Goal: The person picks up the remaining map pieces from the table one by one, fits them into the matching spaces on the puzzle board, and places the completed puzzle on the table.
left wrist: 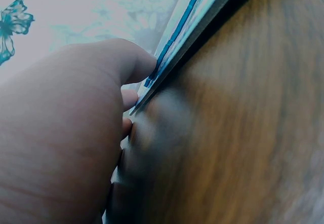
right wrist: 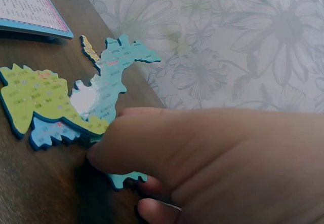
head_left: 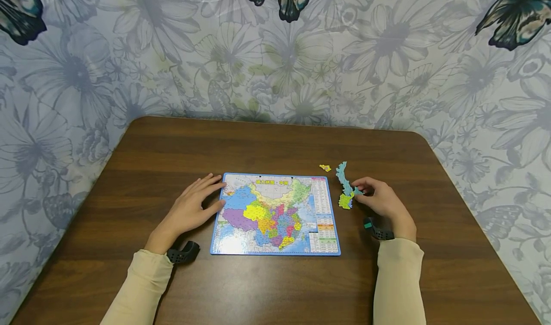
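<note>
At a dark wooden table before a floral wall, one hand rests on a map board while the other pinches a puzzle piece

The person's right hand pinches a long turquoise piece near its lower end, just to the right of the board; whether it also grips the neighbouring yellow-green piece cannot be told. The left hand, fingers extended and grasping nothing, touches the board's left edge with thumb and fingertips.

The step in hand looks to be picking up a loose piece. The next move would seem to call for parting the turquoise piece from its neighbours, with the board steadied.

The turquoise piece's long axis runs roughly away from the person, its slim end pointing to the table's far edge, its pinched end bending right. The yellow-green piece lies at its near end, partly over a light-blue piece; a small yellow piece sits to the left of the slim end, near but apart.

The board's long axis runs left to right, its title along the far edge and printed columns down the right side. Beyond the table, teal butterflies decorate the wall.
</note>
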`<state>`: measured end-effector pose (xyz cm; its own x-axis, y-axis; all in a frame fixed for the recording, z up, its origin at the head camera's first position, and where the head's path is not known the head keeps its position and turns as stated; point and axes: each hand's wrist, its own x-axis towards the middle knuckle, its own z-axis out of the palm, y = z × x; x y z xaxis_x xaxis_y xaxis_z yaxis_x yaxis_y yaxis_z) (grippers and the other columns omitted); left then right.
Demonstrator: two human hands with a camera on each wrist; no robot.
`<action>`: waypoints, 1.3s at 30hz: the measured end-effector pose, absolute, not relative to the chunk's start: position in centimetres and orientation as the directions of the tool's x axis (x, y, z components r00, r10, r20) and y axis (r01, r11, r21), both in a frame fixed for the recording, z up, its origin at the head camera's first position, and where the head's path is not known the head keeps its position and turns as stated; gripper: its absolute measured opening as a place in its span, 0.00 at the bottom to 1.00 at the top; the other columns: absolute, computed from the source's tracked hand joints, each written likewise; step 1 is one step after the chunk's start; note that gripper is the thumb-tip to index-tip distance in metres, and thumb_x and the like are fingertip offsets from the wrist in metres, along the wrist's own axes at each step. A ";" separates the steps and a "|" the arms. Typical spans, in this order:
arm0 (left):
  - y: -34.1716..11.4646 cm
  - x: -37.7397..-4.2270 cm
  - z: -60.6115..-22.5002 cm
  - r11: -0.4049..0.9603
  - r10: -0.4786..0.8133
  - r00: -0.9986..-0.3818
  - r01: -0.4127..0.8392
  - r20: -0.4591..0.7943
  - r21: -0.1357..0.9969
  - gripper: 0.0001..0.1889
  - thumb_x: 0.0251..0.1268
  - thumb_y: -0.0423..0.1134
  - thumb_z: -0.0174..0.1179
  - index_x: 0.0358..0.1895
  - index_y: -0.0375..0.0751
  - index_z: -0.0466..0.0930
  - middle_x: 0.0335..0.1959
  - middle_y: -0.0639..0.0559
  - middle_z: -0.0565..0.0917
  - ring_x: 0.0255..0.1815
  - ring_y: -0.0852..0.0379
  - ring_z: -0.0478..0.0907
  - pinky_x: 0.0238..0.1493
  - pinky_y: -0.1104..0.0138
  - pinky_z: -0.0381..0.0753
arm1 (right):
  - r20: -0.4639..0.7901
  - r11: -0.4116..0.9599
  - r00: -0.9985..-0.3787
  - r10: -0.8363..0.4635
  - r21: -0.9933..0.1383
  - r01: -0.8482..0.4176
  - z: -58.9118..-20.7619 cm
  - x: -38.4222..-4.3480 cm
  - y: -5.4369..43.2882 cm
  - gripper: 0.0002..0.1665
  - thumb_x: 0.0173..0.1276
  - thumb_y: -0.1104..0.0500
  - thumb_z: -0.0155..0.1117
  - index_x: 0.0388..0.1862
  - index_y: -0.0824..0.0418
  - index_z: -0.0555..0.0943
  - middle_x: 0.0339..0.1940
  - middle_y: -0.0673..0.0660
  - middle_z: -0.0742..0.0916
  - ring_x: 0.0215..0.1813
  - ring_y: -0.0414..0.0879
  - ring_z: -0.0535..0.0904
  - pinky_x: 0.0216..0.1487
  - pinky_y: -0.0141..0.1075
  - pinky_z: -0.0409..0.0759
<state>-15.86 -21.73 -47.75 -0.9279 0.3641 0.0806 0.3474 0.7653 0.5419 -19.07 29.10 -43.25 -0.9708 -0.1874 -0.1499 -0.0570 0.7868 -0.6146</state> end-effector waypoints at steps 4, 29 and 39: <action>-21.7 -15.9 -47.7 0.765 0.367 -0.926 0.352 0.084 0.540 0.31 0.75 0.52 0.61 0.76 0.45 0.72 0.80 0.44 0.65 0.84 0.40 0.53 0.83 0.42 0.49 | -0.160 0.787 -0.970 -0.183 -0.615 -0.048 -43.2 -19.1 29.0 0.19 0.72 0.61 0.68 0.59 0.64 0.82 0.52 0.65 0.85 0.54 0.59 0.79 0.58 0.54 0.79; -21.7 -15.6 -48.1 0.760 0.373 -0.923 0.363 0.095 0.539 0.31 0.74 0.53 0.61 0.75 0.45 0.72 0.80 0.44 0.65 0.84 0.40 0.53 0.82 0.40 0.49 | -0.119 0.801 -0.979 -0.166 -0.595 -0.063 -43.8 -18.8 29.1 0.20 0.72 0.53 0.71 0.60 0.58 0.85 0.46 0.58 0.85 0.46 0.51 0.78 0.49 0.43 0.79; -21.9 -15.7 -48.0 0.759 0.371 -0.923 0.366 0.104 0.538 0.31 0.74 0.53 0.62 0.75 0.45 0.72 0.80 0.43 0.65 0.84 0.39 0.53 0.81 0.39 0.50 | -0.106 0.814 -0.981 -0.163 -0.576 -0.073 -43.6 -19.0 28.8 0.21 0.72 0.53 0.71 0.61 0.58 0.85 0.44 0.57 0.85 0.45 0.50 0.77 0.47 0.41 0.79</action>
<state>-15.67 -21.91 -47.98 -0.9228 0.3709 0.1040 0.3658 0.7593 0.5382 -18.97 28.82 -43.63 -0.9810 -0.1629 -0.1057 -0.0730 0.8139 -0.5764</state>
